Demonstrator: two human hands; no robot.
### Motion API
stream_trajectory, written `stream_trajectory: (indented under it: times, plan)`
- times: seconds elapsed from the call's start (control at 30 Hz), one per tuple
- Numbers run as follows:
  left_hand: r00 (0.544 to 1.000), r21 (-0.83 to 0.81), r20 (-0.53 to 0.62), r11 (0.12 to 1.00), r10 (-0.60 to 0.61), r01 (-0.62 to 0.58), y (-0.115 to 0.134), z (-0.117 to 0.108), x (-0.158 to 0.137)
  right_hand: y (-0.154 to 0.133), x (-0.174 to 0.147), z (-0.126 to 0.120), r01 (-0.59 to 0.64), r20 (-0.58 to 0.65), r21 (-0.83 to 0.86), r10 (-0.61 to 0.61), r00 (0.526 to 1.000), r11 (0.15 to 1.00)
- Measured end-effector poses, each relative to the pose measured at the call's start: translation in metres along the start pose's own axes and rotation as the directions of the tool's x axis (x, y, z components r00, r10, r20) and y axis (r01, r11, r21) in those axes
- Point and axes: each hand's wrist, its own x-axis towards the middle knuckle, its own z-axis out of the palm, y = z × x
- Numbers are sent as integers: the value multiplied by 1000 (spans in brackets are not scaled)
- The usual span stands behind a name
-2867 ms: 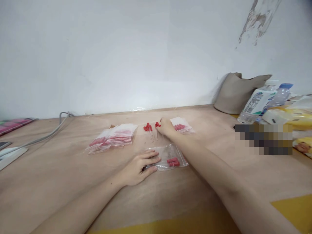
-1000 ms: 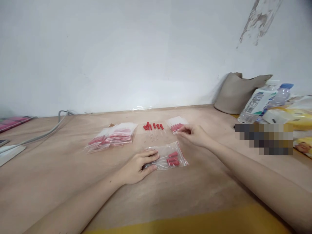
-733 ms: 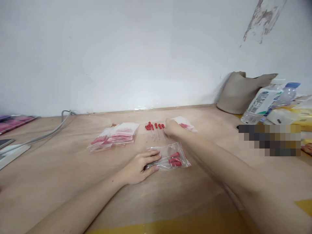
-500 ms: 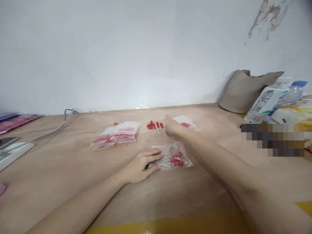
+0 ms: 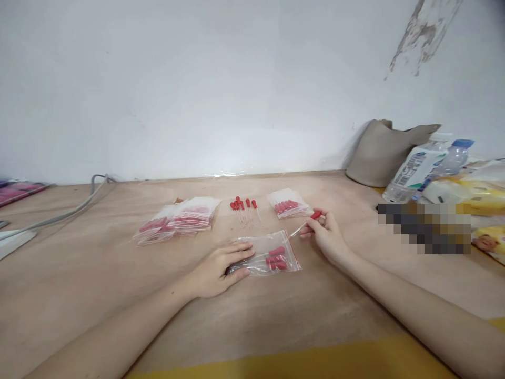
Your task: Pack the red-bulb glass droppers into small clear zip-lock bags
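My left hand [image 5: 221, 266] lies with its fingers stretched out on the left end of a clear zip bag [image 5: 258, 245], pressing it to the table. Inside the bag are several droppers with red rubber bulbs [image 5: 277, 258] towards the right end. To the right of the bag, my right hand [image 5: 325, 234] pinches one glass dropper [image 5: 315, 215] by its red bulb. Its thin tube slants down-left towards the bag's right edge and is outside the bag. Beyond the bag, several loose droppers [image 5: 248, 202] lie side by side on the table.
A stack of filled small bags [image 5: 193, 216] lies on the left, and another filled bag [image 5: 288, 202] at the back right. A grey cable [image 5: 79, 208] runs along the left. Plastic bottles [image 5: 418, 166] and a grey-brown soft container [image 5: 379, 152] stand at the right.
My right hand has come back from the loose droppers to the bag's right side, now with a dropper in its fingers. My left hand stays on the bag. The view has shifted slightly.
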Motion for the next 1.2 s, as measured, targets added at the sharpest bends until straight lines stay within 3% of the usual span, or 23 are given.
stream_trajectory:
  times: [0.1, 0.2, 0.33, 0.67, 0.83, 0.97, 1.1, 1.2]
  plan:
    - [1000, -5, -7, 1000, -13, 13, 2, -1, 0, 1, -7, 7, -112, 66, 90, 107, 992, 990]
    - [999, -19, -30, 999, -43, 43, 4, -1, 0, 1, -11, 6, -182, 260, 8, 174, 950, 983]
    - [999, -8, -32, 999, -31, 31, 4, -1, 0, 0, -11, -4, -123, 460, -143, 176, 870, 982]
    - [999, 13, -31, 1000, -7, 7, 5, -2, 1, 1, -10, 4, -7, 435, -280, 133, 890, 960]
    - [1000, 4, -21, 1000, -12, 13, 7, -3, 2, -1, -14, 10, -9, 586, -228, 145, 798, 974]
    - [999, 7, -33, 1000, -4, 4, 7, -3, 2, -5, -18, 15, -52, 577, -222, 174, 798, 974]
    - [999, 7, -37, 1000, 5, -4, 6, -2, 2, -8, -20, 15, -74, 635, -221, 202, 746, 972]
    - [999, 27, -33, 1000, 11, -10, 3, -1, 2, -8, -15, 9, -5, 541, -350, 207, 815, 937]
